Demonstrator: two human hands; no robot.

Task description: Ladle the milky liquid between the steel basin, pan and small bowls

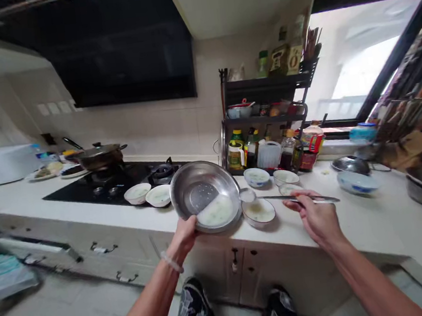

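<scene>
1. Ladling pale soup seems the step in hand, with basin and near bowl side by side at the frame's centre.
2. Left hand, lower centre: its fingers clamp the rim of the tilted basin, soup pooled toward the lower right.
3. Right hand, right of centre: its fingers grip the ladle, whose head hangs between basin and near bowl; its load is unclear.
4. The next move likely calls for a level ladle and a steady basin.

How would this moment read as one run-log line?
left grip: tilted metal basin; right grip: ladle, near basin; pale liquid: pooled in basin; brown-rimmed bowl: contains liquid
</scene>
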